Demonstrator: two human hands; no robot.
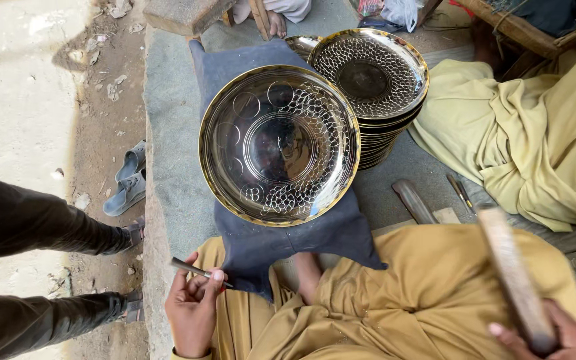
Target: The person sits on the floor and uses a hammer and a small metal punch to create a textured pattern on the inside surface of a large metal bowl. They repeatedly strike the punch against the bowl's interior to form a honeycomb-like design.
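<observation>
A: Looking down in the head view, what does each hand hold?

B: The left hand (193,303), grip closed, pinches a thin metal punch (198,271) just beside the dark cloth (321,237). The right hand (558,337) is clamped on a wooden mallet handle (515,277).

A: Where is the brass plate (279,145)?

B: On the cloth, ahead of the knees, partly patterned. A stack of plates (371,73) stands touching its far right edge.

stacked patterned plates (376,80) | grey sandals (127,179) | bystander's dark trouser legs (28,220)
</observation>
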